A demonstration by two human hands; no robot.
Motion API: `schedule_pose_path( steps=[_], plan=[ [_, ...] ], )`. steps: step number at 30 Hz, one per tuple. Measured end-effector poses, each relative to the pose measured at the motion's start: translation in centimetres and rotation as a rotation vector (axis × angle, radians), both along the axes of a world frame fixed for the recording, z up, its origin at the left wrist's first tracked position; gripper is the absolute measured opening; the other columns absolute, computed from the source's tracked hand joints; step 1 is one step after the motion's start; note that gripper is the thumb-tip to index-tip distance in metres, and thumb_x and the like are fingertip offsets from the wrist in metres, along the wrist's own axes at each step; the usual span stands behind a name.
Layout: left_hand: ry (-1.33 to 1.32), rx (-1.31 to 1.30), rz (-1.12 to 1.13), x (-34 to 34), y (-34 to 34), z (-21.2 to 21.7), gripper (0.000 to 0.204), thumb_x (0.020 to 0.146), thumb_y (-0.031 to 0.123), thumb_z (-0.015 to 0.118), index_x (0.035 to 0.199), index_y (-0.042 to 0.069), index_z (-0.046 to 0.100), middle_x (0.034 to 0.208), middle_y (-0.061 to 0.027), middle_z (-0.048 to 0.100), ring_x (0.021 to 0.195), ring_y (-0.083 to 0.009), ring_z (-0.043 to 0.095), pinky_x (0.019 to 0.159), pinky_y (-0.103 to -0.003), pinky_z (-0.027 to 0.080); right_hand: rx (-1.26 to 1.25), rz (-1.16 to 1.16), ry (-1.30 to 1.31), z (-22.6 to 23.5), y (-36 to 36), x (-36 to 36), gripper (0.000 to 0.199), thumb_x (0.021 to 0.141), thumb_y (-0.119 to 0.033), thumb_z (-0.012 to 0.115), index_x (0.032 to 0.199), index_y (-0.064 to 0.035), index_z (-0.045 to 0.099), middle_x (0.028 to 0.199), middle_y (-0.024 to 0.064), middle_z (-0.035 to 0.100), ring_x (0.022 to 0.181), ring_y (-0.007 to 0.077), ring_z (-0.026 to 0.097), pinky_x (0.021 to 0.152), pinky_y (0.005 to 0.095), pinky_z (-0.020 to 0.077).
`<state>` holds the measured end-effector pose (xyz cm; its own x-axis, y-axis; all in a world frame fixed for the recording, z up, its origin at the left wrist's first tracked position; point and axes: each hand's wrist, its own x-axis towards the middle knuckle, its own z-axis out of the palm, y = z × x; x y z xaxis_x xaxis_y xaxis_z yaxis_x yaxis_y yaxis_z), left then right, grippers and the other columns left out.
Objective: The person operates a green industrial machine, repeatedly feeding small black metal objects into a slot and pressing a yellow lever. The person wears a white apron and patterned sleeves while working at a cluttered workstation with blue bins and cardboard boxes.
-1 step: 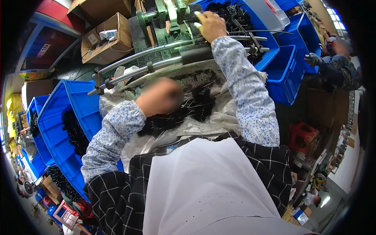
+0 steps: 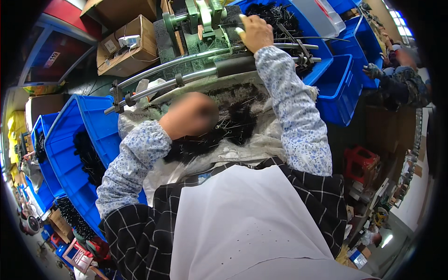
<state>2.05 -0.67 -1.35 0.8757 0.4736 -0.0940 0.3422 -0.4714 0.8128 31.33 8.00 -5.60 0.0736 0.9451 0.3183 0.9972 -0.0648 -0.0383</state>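
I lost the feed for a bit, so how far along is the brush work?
Done: black brushes fill the blue bin at the left. In hand: the right hand is at the green machine, and the left hand rests on the brush pile on the lap sheet. Left: that pile is large.

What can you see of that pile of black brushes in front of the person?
The pile of black brushes lies on a crumpled pale plastic sheet at the person's lap, below two long metal bars. The brushes look like small bristly heads on thin wire stems, tangled and pointing in all directions. The left hand rests on the pile's left part, hiding some of it. The right hand is away, up at the green machine.
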Motion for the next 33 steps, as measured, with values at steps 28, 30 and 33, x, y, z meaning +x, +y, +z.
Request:
schedule_pose_path(
  steps=[28, 30, 33],
  plan=[
    [-0.137, -0.014, 0.161, -1.7, 1.4, 1.6, 0.022, 0.081, 0.006, 0.060, 0.101, 0.003, 0.052, 0.096, -0.0097, 0.056, 0.084, -0.0213, 0.059, 0.076, -0.030, 0.048, 0.004, 0.133, 0.251, -1.7, 1.2, 5.0, 0.029, 0.081, -0.036, 0.055, 0.097, -0.0151, 0.066, 0.093, 0.0135, 0.064, 0.088, 0.0301, 0.061, 0.076, 0.0402, 0.0489],
    [-0.117, -0.043, 0.142, -1.0, 1.6, 1.7, 0.023, 0.082, 0.006, 0.061, 0.102, 0.003, 0.052, 0.096, -0.0091, 0.058, 0.085, -0.0201, 0.059, 0.077, -0.030, 0.048, -0.017, 0.015, 0.157, -0.5, 1.9, 5.1, 0.023, 0.084, -0.029, 0.055, 0.095, -0.0126, 0.066, 0.093, 0.0115, 0.064, 0.086, 0.0293, 0.062, 0.075, 0.0393, 0.0492],
    [-0.075, -0.070, 0.097, -0.5, 1.8, 1.7, 0.024, 0.082, 0.006, 0.061, 0.103, 0.002, 0.052, 0.098, -0.0081, 0.060, 0.089, -0.0175, 0.060, 0.080, -0.029, 0.047, -0.112, 0.121, 0.140, -1.1, 2.8, 6.4, 0.021, 0.085, -0.027, 0.052, 0.088, -0.0136, 0.068, 0.088, 0.0092, 0.065, 0.084, 0.0275, 0.062, 0.074, 0.0391, 0.0487]
  ],
)
